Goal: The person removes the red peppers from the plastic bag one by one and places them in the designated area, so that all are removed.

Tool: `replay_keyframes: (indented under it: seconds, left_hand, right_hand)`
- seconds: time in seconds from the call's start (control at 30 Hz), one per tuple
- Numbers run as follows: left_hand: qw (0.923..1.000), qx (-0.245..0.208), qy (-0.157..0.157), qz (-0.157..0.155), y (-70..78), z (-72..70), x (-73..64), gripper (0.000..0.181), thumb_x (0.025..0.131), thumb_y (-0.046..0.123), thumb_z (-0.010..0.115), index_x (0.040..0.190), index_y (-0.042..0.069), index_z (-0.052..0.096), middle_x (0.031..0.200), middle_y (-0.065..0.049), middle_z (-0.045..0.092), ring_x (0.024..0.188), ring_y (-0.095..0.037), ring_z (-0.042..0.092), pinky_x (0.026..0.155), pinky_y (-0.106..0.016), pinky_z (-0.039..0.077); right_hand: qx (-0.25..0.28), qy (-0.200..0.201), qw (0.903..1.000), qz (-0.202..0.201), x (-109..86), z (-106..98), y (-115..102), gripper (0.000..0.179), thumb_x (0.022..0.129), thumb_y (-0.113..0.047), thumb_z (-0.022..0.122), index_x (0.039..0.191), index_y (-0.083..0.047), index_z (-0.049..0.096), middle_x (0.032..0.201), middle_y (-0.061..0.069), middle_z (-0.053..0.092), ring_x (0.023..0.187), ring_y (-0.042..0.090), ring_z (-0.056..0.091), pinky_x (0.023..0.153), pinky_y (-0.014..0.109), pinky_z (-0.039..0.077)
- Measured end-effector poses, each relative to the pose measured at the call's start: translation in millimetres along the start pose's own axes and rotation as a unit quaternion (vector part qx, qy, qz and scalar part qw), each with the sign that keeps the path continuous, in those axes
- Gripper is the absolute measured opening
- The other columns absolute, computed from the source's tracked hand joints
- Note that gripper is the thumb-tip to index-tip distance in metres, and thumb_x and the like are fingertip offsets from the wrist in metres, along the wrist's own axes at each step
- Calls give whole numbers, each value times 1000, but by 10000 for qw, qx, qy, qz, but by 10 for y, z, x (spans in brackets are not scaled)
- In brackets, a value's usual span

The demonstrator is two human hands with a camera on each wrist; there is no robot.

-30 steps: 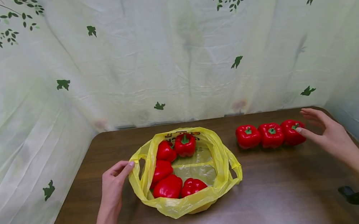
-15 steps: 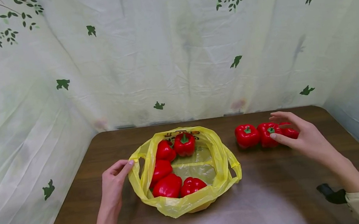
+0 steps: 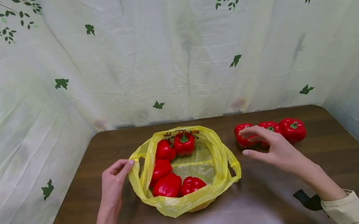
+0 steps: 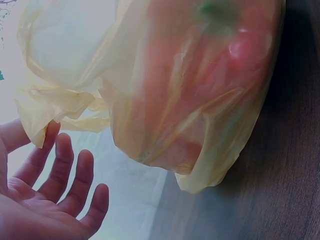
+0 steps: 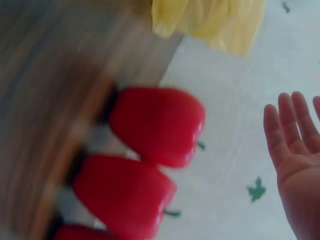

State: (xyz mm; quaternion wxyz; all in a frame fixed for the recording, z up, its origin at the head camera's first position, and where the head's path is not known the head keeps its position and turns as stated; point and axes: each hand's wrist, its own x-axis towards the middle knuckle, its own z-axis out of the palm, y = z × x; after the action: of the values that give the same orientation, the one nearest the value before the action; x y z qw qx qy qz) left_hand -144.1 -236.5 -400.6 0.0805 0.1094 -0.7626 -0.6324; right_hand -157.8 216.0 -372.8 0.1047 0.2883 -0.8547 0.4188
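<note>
A yellow plastic bag (image 3: 188, 205) stands wide-mouthed on the table, several red bell peppers (image 3: 167, 186) inside along its left and front. My left hand (image 3: 116, 179) pinches the bag's left handle between thumb and forefinger; in the left wrist view the other fingers (image 4: 75, 190) of that hand stay loosely extended. Three more red bell peppers stand in a row to the right of the bag. My right hand (image 3: 274, 149) hovers in front of the row with nothing in it, partly covering the left pepper (image 3: 242, 140) and the middle pepper (image 3: 270, 126). The right pepper (image 3: 293, 130) shows fully.
The brown wooden table (image 3: 240, 207) has its far edge against a pale curtain (image 3: 175, 72) with leaf prints, which also hangs at both sides. Dark wrist straps with camera mounts (image 3: 308, 200) sit at both wrists.
My right hand has swept left along the row, from the right pepper to the left one, fingers spread. The left hand, bag and peppers have stayed put.
</note>
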Motion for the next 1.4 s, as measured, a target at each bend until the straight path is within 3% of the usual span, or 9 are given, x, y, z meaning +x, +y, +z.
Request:
replay_keyframes:
  seconds: [0.17, 0.3, 0.47, 0.83, 0.93, 1.1, 1.4]
  left_hand:
    - [10000, 50, -21, 72, 10, -1, 2, 35, 93, 30, 69, 105, -3, 70, 92, -2, 66, 93, -23, 53, 86, -32, 41]
    - [10000, 30, -9, 92, 16, 2, 1, 35, 93, 30, 70, 103, -3, 70, 91, -2, 66, 91, -23, 53, 85, -31, 41]
    - [10000, 19, 21, 63, 28, -1, -4, 36, 93, 31, 70, 104, -3, 70, 92, -2, 66, 92, -23, 52, 86, -32, 40]
    - [9999, -16, 55, 139, 40, -10, -7, 34, 93, 29, 69, 103, -4, 70, 90, -2, 66, 91, -22, 53, 85, -31, 41]
    - [9999, -51, 64, 122, 36, -14, -9, 34, 93, 29, 70, 103, -4, 70, 89, -2, 66, 91, -22, 53, 85, -31, 41]
    - [10000, -6, 69, 52, 26, -27, -15, 35, 93, 30, 69, 104, -4, 69, 91, -2, 66, 92, -23, 53, 86, -32, 41]
    - [10000, 43, 25, -7, 27, -46, -20, 37, 94, 32, 68, 106, -3, 69, 93, -1, 66, 94, -23, 52, 87, -32, 41]
  right_hand:
    - [463, -152, 9986, -200, 40, 216, -78, 54, 81, -13, 82, 129, -17, 58, 125, -5, 60, 110, 13, 60, 93, 29, 49]
    - [760, -282, 9959, -401, 94, 370, -166, 54, 82, -14, 82, 130, -15, 58, 125, 1, 61, 111, 19, 61, 92, 35, 50]
    - [1003, -602, 9909, -667, 173, 540, -277, 52, 84, -15, 80, 130, -16, 57, 126, -1, 60, 114, 20, 59, 90, 42, 51]
    - [939, -1463, 9785, -1108, 329, 868, -423, 47, 89, -16, 75, 132, -18, 56, 128, -8, 58, 115, 11, 55, 93, 36, 49]
    - [910, -1801, 9735, -1072, 367, 972, -440, 45, 90, -17, 73, 132, -17, 56, 128, -8, 57, 114, 10, 55, 92, 35, 49]
    - [797, -2347, 9667, -639, 403, 1109, -470, 44, 92, -18, 71, 133, -18, 56, 129, -8, 57, 112, 9, 56, 93, 33, 48]
    - [536, -3113, 9484, -262, 435, 1196, -441, 48, 90, -26, 74, 134, -17, 57, 130, -8, 58, 115, 7, 53, 96, 31, 46]
